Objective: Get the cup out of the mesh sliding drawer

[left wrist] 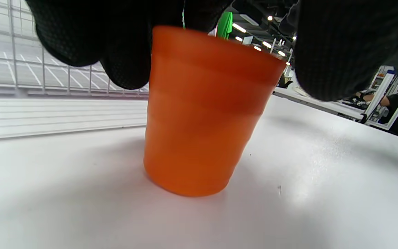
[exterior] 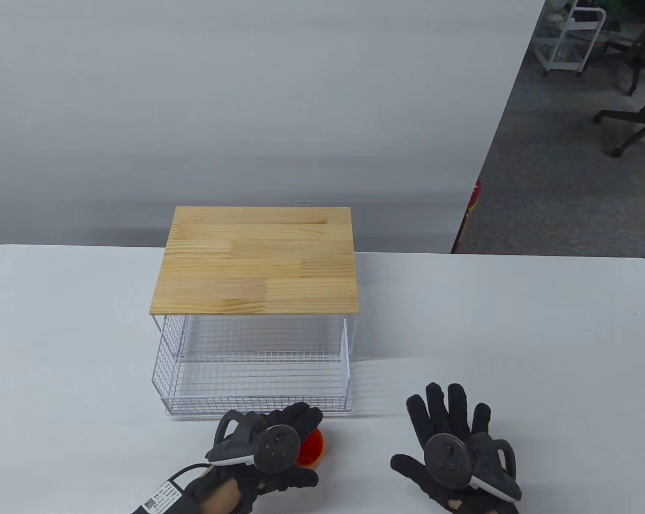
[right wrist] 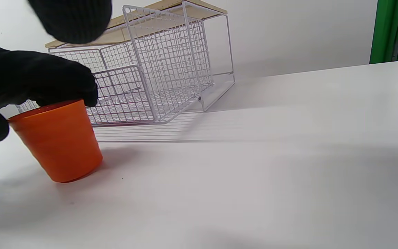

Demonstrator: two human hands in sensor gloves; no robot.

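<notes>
Table view shows the mesh drawer (exterior: pixel 258 369) pulled out from under the wooden top (exterior: pixel 258 259), and nothing lies inside it. The orange cup (exterior: pixel 312 448) is on the table (exterior: pixel 515 332) just in front of the drawer, half hidden under the left hand (exterior: pixel 266 447). The right hand (exterior: pixel 454 450) rests flat beside it, fingers spread, holding nothing. Left wrist view shows the cup (left wrist: pixel 202 114) upright with its base on the table, and the gloved fingers (left wrist: pixel 123 52) touch its rim from above. Right wrist view confirms the cup (right wrist: pixel 57 141) stands outside the drawer (right wrist: pixel 143 86), the left hand (right wrist: pixel 29 86) on its rim. I judge the task almost finished; only letting go remains.
</notes>
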